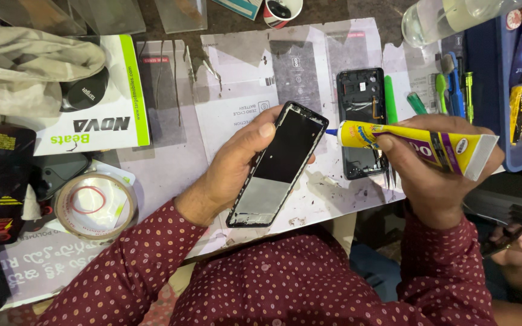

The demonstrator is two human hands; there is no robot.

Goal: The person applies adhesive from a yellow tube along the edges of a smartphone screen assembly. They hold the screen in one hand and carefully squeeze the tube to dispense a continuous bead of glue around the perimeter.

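My left hand (237,160) clamps one phone frame (278,163). My right hand (433,166) grips one glue tube (415,145). A second frame (362,121) lies on the table (170,169).

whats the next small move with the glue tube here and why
Probably a gentle squeeze while drawing the nozzle along the frame's edge. The right hand holds the yellow glue tube with its blue tip right at the upper right edge of the phone frame, which the left hand holds tilted. No glue bead is clearly visible along that edge.
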